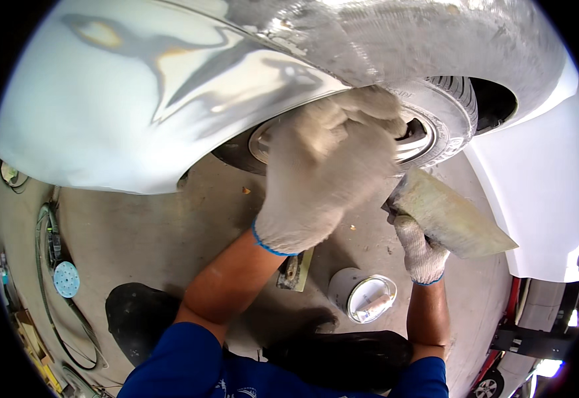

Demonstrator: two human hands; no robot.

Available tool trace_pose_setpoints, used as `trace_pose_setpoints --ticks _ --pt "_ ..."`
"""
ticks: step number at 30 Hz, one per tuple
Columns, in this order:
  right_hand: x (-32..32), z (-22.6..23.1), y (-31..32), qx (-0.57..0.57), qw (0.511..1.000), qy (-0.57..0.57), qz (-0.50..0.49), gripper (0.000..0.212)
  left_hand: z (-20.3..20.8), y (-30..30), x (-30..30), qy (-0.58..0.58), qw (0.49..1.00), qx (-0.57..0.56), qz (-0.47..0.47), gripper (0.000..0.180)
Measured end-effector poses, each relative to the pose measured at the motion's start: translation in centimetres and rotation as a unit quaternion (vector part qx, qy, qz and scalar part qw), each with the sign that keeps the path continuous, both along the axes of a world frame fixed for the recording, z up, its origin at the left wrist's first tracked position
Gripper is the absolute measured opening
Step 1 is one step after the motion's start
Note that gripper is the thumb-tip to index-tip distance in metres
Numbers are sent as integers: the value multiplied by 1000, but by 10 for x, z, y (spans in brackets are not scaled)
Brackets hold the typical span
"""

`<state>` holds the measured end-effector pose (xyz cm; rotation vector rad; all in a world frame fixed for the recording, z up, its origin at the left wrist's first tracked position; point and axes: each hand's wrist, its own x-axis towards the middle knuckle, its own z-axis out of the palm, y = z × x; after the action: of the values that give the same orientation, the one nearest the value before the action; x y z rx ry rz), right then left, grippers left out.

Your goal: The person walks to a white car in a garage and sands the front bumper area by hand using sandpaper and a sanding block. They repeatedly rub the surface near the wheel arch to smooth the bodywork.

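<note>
My left hand (332, 162), in a pale knit glove with a blue cuff, is raised in front of the wheel, at the lower edge of the car's fender (236, 73). Its fingers look bent but are smeared by motion, so whether they hold anything cannot be told. My right hand (422, 255), gloved alike, is closed on the near edge of a flat, yellowish-grey plate (452, 215) with a worn, smeared surface. Bare grey, sanded metal (422, 40) shows above the wheel arch. The tyre (458, 109) and part of the rim show behind my left hand.
A round white tin (362, 295) with a tube-like thing on top stands on the floor between my knees. Beside it, partly under my left wrist, lies a scraper-like tool (294, 273). A hose (44, 265) and a light-blue sanding disc (66, 279) are at left. Another car's wheel (488, 385) shows lower right.
</note>
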<state>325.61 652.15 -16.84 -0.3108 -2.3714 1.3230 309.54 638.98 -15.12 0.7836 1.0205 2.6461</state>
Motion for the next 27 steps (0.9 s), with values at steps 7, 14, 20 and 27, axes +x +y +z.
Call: trace_pose_setpoints --ticks 7,14,20,27 --pt "2 -1 -12 -39 999 -29 4 33 -11 11 -15 4 998 -12 63 29" --pt "1 2 -12 -8 1000 5 5 35 0 -10 -9 -59 994 62 -64 45" --pt "-1 1 -19 -22 1000 5 4 36 -6 -6 -10 3 999 -49 7 29" --pt "-3 7 -24 -18 1000 1 10 37 -10 -7 -20 -112 988 95 -49 24"
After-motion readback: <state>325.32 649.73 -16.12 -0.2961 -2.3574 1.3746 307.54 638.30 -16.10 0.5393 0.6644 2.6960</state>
